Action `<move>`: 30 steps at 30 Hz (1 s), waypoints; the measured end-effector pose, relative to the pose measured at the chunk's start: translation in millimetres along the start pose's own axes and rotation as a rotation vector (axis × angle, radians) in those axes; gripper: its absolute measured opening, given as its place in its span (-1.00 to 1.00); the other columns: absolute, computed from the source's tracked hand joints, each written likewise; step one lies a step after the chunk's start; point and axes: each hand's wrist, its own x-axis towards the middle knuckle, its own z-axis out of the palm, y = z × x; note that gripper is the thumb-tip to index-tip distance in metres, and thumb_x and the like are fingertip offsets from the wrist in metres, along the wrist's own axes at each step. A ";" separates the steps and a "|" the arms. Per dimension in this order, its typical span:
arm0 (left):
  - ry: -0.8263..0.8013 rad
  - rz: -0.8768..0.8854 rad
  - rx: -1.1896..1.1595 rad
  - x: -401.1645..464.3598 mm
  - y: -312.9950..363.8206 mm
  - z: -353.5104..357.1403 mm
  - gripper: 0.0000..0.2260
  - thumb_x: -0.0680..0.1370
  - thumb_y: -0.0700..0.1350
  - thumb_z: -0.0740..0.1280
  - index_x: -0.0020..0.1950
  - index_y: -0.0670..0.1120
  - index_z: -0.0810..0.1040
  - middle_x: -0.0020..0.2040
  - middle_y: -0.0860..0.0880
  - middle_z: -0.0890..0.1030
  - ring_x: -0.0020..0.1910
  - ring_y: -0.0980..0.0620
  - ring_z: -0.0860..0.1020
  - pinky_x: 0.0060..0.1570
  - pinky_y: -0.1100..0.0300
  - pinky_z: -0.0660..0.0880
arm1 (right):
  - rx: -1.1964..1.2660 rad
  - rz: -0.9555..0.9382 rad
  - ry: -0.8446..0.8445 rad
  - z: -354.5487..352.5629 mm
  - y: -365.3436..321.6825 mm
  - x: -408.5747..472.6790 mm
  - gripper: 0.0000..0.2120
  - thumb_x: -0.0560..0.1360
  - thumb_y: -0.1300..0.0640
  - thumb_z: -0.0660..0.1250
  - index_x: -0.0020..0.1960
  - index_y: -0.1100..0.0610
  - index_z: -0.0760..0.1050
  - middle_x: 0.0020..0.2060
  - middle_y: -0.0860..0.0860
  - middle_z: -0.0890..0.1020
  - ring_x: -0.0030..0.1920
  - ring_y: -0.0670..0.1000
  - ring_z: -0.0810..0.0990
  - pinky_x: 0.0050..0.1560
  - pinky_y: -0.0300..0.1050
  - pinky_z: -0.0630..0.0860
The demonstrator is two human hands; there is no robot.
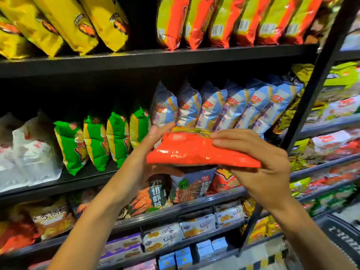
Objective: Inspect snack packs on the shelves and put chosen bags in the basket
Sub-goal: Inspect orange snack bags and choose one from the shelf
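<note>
An orange snack bag (196, 151) lies nearly flat in front of the middle shelf, held between both my hands. My left hand (153, 147) grips its left end, fingers along the top and thumb underneath. My right hand (259, 162) grips its right end, fingers curled over the top edge. More orange-and-green bags (224, 22) of the same kind stand on the top shelf. The dark basket (339, 234) shows only as a rim at the lower right, below my right forearm.
Black shelves (155, 57) fill the view. Yellow bags (64, 22) stand top left, blue-white bags (224, 106) just behind the held bag, green bags (97, 141) and white bags (33, 151) to the left. Small boxes fill the lower shelves. A black upright post (319, 75) stands right.
</note>
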 end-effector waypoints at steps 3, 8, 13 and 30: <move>-0.047 -0.001 -0.106 -0.5 4.2 -9.8 -0.36 0.59 0.33 0.02 0.40 -0.06 0.58 0.33 -0.08 0.63 -0.05 -0.16 0.68 -0.23 0.00 0.65 | 0.064 0.076 0.139 -0.8 -6.7 11.1 -0.72 0.46 0.23 0.53 0.16 0.16 0.62 0.07 -0.07 0.70 0.15 -0.11 0.69 0.19 -0.18 0.59; 0.176 0.300 0.235 -1.0 -0.7 -16.0 -0.34 0.45 0.56 0.16 0.27 0.16 0.66 0.01 -0.09 0.68 -0.14 0.04 0.60 -0.16 0.22 0.53 | 0.214 0.291 0.173 -1.3 -14.7 25.2 -0.81 0.45 0.19 0.49 0.04 0.00 0.66 -0.10 -0.29 0.73 -0.05 -0.18 0.72 -0.01 -0.34 0.60; 0.046 0.480 0.239 1.9 7.3 1.3 -0.34 0.43 0.19 0.53 0.43 -0.07 0.47 0.37 -0.07 0.58 0.37 -0.02 0.55 0.25 0.18 0.51 | 0.307 0.430 0.058 7.9 -8.5 25.9 -0.87 0.44 0.21 0.51 -0.03 0.06 0.71 -0.19 -0.18 0.75 -0.12 -0.16 0.73 -0.08 -0.36 0.57; 0.396 0.165 -0.190 5.9 0.5 23.3 -0.82 0.38 -0.10 0.53 -0.19 -0.11 0.56 -0.35 -0.02 0.65 -0.38 0.05 0.65 -0.36 0.24 0.55 | 0.431 0.474 0.068 27.3 -12.8 19.4 -0.81 0.42 0.26 0.52 0.00 0.11 0.62 -0.02 -0.05 0.73 0.00 -0.04 0.73 -0.14 -0.30 0.62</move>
